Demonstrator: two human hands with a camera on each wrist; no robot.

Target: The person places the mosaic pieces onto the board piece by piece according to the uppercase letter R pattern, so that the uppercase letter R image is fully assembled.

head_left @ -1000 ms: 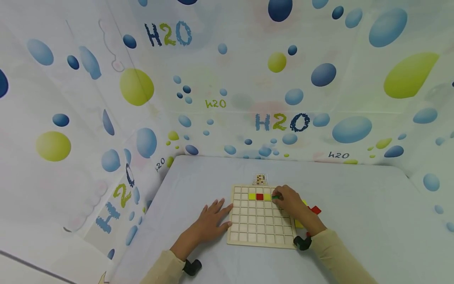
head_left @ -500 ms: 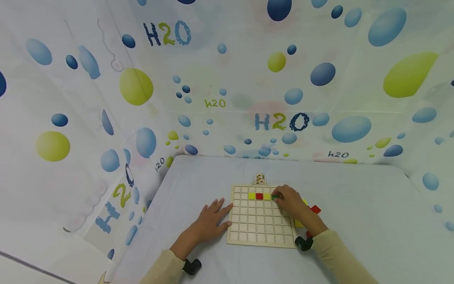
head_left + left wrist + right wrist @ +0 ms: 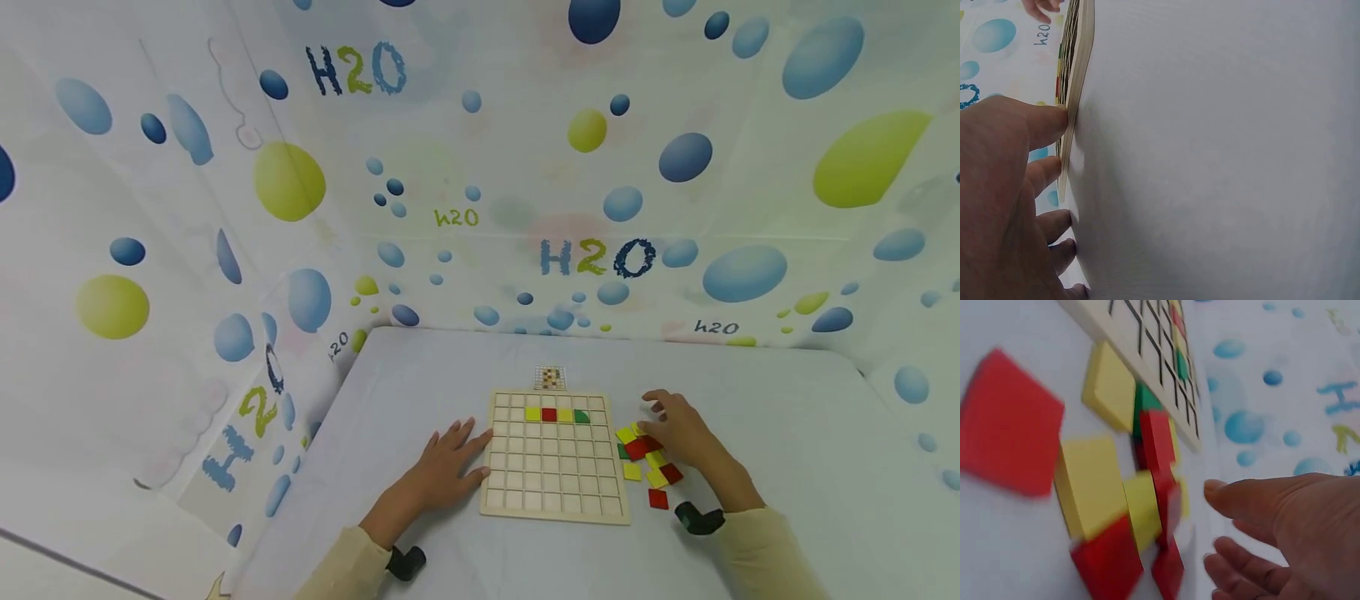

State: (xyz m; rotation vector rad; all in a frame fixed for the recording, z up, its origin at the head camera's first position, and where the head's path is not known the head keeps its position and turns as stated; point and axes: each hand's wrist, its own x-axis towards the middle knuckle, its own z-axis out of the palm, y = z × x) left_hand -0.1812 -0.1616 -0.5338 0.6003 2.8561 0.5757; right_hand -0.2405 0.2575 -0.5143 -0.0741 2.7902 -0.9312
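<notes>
A wooden grid board (image 3: 551, 475) lies on the table. In one of its upper rows sit a yellow tile (image 3: 532, 414), a red tile (image 3: 549, 415), another yellow tile (image 3: 566, 415) and a green tile (image 3: 581, 416) with a rounded corner. My left hand (image 3: 450, 473) rests flat with fingers spread, its thumb and forefinger touching the board's left edge. My right hand (image 3: 681, 432) hovers at a loose pile of red, yellow and green tiles right of the board. In the right wrist view its fingers are apart beside the red tiles (image 3: 1159, 440), with nothing between them.
A small printed pattern card (image 3: 551, 378) lies behind the board. A white cloth covers the table (image 3: 757, 400). A printed curtain with blue and green drops (image 3: 480, 167) rises behind and to the left. Single tiles, one red (image 3: 657, 498), lie nearest the front.
My right hand has let go of the green tile, which now sits in the board's row, and has moved right to the loose tiles. The left hand has stayed put.
</notes>
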